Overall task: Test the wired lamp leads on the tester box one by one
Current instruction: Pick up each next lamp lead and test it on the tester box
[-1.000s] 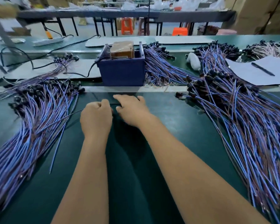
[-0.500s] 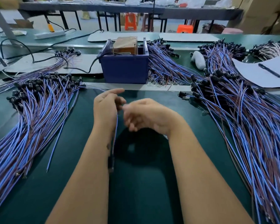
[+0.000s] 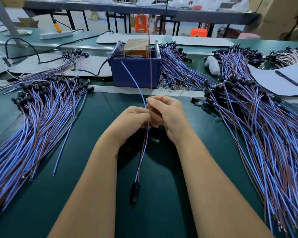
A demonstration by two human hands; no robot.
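Observation:
Both hands hold one lamp lead above the green table. My left hand [image 3: 133, 120] pinches its blue wire [image 3: 136, 83], which arcs up toward the tester box [image 3: 135, 73]. My right hand [image 3: 167, 114] pinches its brown wire [image 3: 150, 66], which stands straight up in front of the box. The lead's black lamp holder [image 3: 135, 191] hangs down between my forearms. The blue tester box sits at the table's middle back, with two upright metal pins and a brown block inside.
A large pile of blue-and-brown leads [image 3: 34, 117] lies on the left, another pile [image 3: 258, 121] on the right. More leads [image 3: 175, 69] lie behind the box. A paper sheet with a pen [image 3: 286, 78] is at far right. A black cable [image 3: 86, 71] runs to the box.
My hands picked up one lead from the table and raised it. The two wires are now separated, one in each hand, pointing up toward the box, and the lamp holder hangs lower.

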